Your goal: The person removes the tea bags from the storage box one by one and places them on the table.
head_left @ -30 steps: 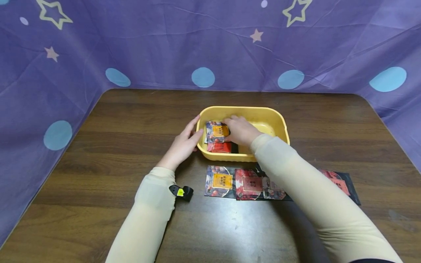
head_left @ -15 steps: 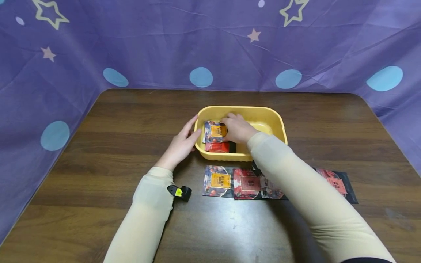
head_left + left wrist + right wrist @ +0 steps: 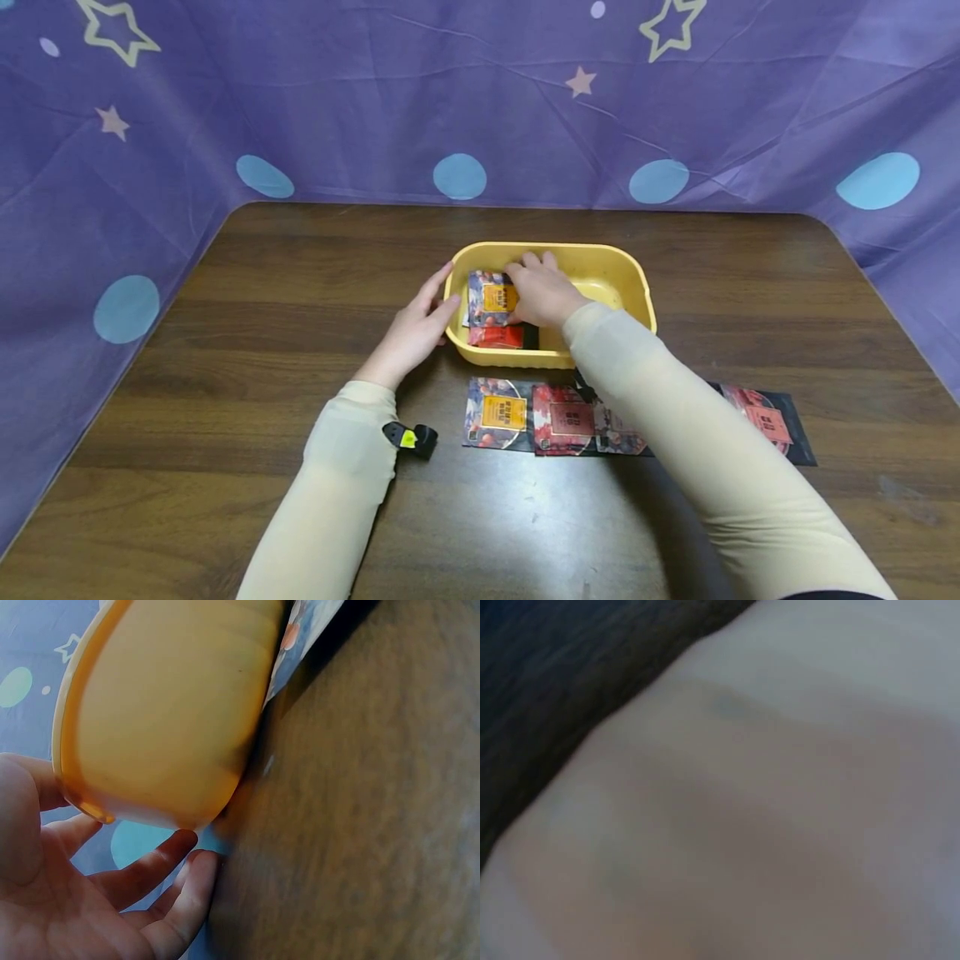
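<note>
No text is legible — the small dark characters (image 3: 506,412) on the orange labels (image 3: 498,421) and pink labels (image 3: 770,424) of the printed sachets (image 3: 492,297) are too tiny to make out.

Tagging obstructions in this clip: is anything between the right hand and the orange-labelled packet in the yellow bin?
Nothing visible. The right hand is inside the yellow bin, at the right edge of the orange-labelled packet. The red packet lies on the person's side, not between them.
</note>
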`<state>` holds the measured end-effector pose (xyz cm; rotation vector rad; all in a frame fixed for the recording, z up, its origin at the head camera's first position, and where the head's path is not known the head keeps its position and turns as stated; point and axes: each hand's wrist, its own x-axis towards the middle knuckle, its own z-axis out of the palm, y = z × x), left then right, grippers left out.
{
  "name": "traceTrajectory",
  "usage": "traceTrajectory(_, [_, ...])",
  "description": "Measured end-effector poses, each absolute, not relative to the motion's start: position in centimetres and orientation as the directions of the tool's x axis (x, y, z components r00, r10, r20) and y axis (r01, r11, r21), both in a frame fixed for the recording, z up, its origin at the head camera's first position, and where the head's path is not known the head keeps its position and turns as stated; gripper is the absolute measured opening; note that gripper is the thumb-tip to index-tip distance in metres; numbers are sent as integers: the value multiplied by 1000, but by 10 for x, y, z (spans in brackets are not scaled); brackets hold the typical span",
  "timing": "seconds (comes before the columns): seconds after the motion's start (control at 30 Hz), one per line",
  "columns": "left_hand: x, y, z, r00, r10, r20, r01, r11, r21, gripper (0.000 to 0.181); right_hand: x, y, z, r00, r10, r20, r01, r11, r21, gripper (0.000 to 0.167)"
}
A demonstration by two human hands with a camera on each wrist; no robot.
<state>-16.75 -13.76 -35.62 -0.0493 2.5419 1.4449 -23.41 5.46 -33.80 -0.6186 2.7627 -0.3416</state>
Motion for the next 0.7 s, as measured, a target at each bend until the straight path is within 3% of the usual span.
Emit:
traceTrajectory(0.33, [-167,-137,-356,-975,78,-208,-139,516,845,56,-232,57,-336,-889,-431,-156,-369,875,-314,67])
traceTrajectory(0.7, [-168,-136,-356,-978,70,-195,-129,529,839,56,-234,69,-329,-861,-490,-135,-367,783,-502,47])
